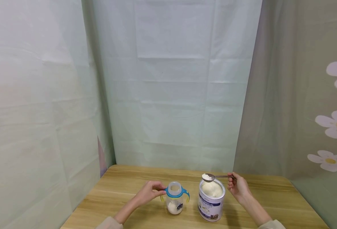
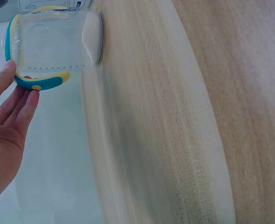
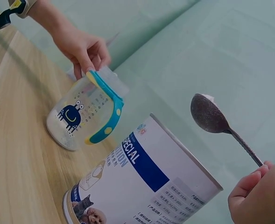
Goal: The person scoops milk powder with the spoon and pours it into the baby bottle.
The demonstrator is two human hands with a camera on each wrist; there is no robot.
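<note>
Spoon (image 3: 220, 123) with white powder (image 1: 206, 176) is being gripped by right hand (image 1: 239, 187) above powder tin (image 1: 211, 205); two-handled baby bottle (image 1: 174, 200), nine o'clock from tin in head view, is being pinched by left hand (image 1: 151, 192).

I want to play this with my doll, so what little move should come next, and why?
Probably carry the spoon across, kept level, until it is over the bottle. Powder is on the spoon, which the right hand holds above the open tin, while the left hand grips the upright bottle near its top. Powder lies inside it too.
</note>
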